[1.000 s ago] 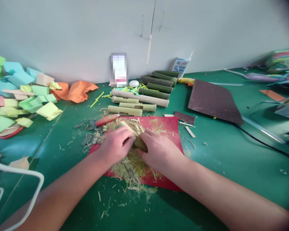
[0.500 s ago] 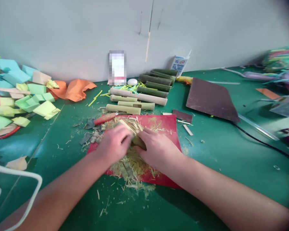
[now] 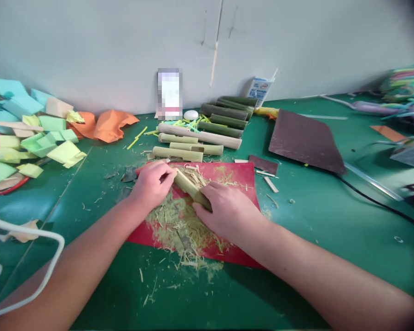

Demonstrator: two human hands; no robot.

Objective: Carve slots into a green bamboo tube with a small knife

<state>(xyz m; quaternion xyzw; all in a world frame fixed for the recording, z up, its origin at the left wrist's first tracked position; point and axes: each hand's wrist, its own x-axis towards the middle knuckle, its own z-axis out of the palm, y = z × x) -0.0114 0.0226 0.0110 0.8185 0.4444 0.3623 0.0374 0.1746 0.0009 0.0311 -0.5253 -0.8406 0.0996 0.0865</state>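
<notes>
My right hand (image 3: 227,207) is wrapped round a pale green bamboo piece (image 3: 189,185), which lies slantwise over a red sheet (image 3: 232,174). The bamboo's upper face looks cut open and pale. My left hand (image 3: 153,181) is closed, thumb and fingers pinched together at the far left end of the bamboo. What it holds, if anything, is hidden. Behind that hand a red-handled knife (image 3: 140,170) shows only in part. Green-yellow dust and shavings (image 3: 179,230) cover the sheet below the hands.
Cut bamboo tubes (image 3: 200,138) lie in a row beyond the sheet. A dark brown sheet (image 3: 305,142) and a smaller brown piece (image 3: 263,164) are on the right. Folded paper boxes (image 3: 24,105) crowd the left. A white frame (image 3: 60,248) stands near my left forearm.
My left hand has moved left along the bamboo to its far end, uncovering more of the bamboo and now partly covering the knife handle. My right hand keeps its grip.
</notes>
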